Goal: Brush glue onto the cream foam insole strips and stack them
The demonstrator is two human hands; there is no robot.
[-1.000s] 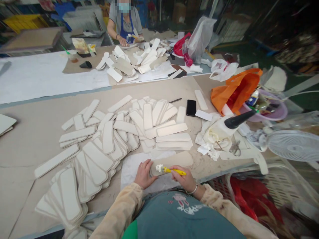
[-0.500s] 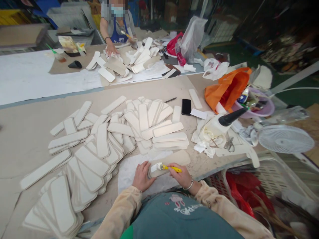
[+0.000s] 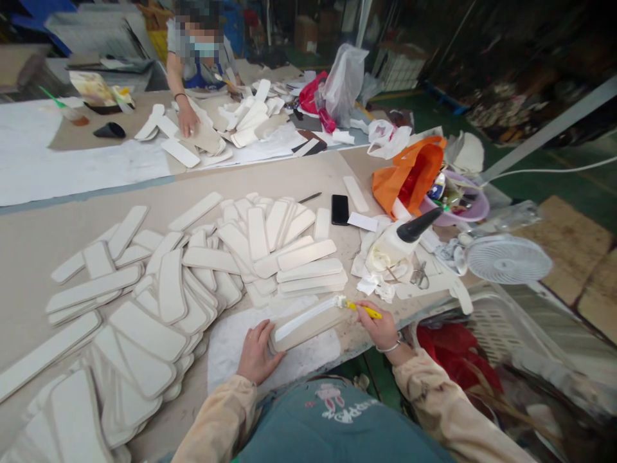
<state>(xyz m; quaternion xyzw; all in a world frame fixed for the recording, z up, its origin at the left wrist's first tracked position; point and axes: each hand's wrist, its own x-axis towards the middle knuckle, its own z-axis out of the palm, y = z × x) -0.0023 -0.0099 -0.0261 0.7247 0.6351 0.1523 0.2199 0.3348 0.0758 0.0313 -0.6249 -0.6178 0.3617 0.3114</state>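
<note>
My right hand (image 3: 378, 328) is closed around the yellow handle of a small brush (image 3: 365, 310). Thick white paste covers the bristles, which touch a flat beige strip (image 3: 313, 330) near its right end. A wide white streak of the paste (image 3: 303, 319) runs along the strip's far side. My left hand (image 3: 259, 352) grips the strip's left end, thumb at the near corner and fingers at the far one. White paper (image 3: 231, 341) lies underneath. Beyond the strip and to the left spreads a large heap of similar pale strips (image 3: 168, 286) with rounded ends.
To the right are a white bottle with a black nozzle (image 3: 390, 244), scissors (image 3: 420, 276), a phone (image 3: 340, 209), an orange bag (image 3: 409, 173), a purple basin (image 3: 472, 209) and a white fan (image 3: 509, 259). A crate (image 3: 506, 328) stands below the table edge. A co-worker (image 3: 205, 67) works opposite.
My right hand has drawn the brush rightward along the strip, lengthening the white streak. My left hand stays at the left end. The co-worker's hand has reached leftward over the far pile. The view has shifted right.
</note>
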